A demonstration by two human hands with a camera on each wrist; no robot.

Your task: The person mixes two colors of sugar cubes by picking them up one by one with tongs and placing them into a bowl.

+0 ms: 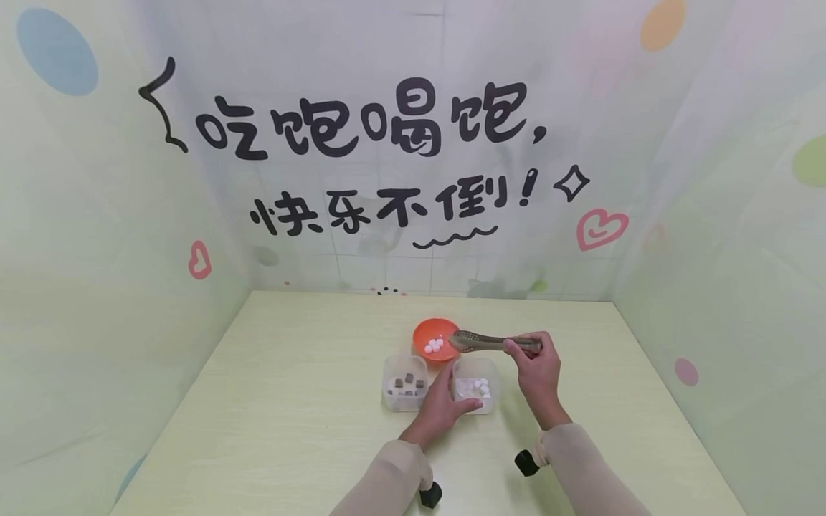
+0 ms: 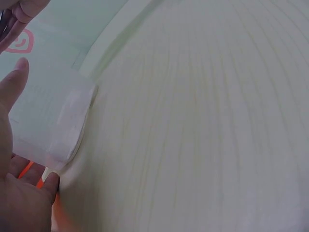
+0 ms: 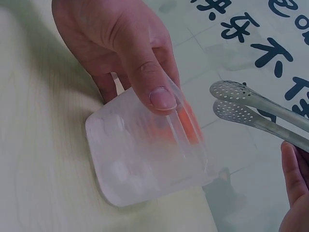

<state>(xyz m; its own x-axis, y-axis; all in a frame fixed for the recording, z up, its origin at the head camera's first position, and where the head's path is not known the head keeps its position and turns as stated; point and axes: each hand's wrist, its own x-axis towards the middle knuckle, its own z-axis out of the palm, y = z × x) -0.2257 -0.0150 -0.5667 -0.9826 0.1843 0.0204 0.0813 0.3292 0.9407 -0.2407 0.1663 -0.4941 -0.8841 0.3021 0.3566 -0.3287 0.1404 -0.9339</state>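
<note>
My left hand [image 1: 442,410] grips a clear plastic container [image 1: 492,383], thumb on the near side and fingers around its left. White cubes [image 1: 481,388] lie inside it. In the right wrist view the left thumb presses on the container wall [image 3: 145,164]. Above and to the right, my right hand [image 1: 540,369] holds metal tongs [image 1: 487,342] with perforated ends. Their tips overlap the right rim of an orange bowl [image 1: 422,331], which has several white cubes [image 1: 434,345] in it. In the right wrist view the tong ends stand slightly apart with nothing visible between them.
A second clear container [image 1: 388,401] with several brown cubes [image 1: 409,378] stands left of my left hand. The bowl is behind both containers. Printed curtain-like walls [image 1: 413,265] enclose the light wood-grain table [image 1: 290,401] at the back and sides.
</note>
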